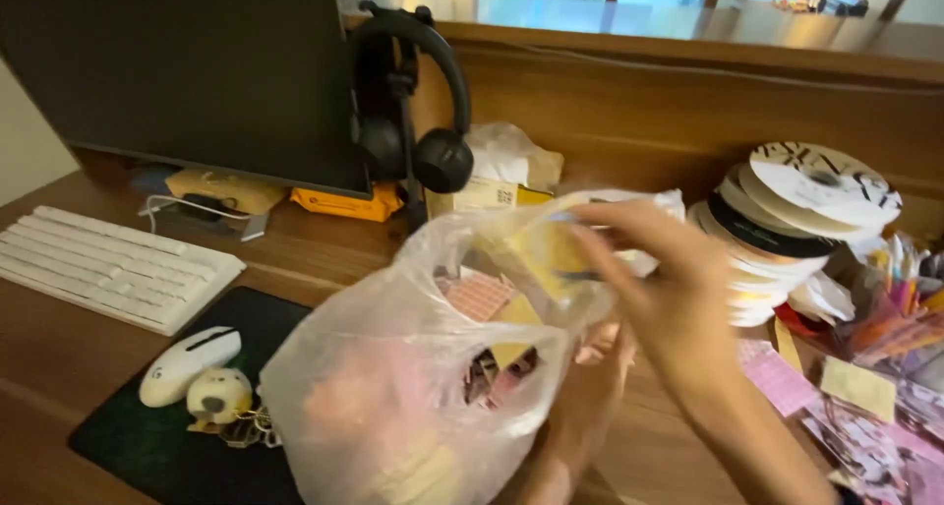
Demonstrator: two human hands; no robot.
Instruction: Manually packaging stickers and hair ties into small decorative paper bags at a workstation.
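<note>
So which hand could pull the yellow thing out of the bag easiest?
Probably the right hand: it is at the mouth of the clear plastic bag, fingers on the yellow packet. The left hand sits lower, under the bag, seemingly supporting it.

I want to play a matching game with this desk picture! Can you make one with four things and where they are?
Things:
1. white mouse
2. black headphones
3. plastic bag
4. stack of tape rolls

Places:
A. at the right, by the wooden wall
B. on the dark mat
C. hanging beside the monitor
D. between the two hands

Pairs: 1-B, 2-C, 3-D, 4-A
</note>
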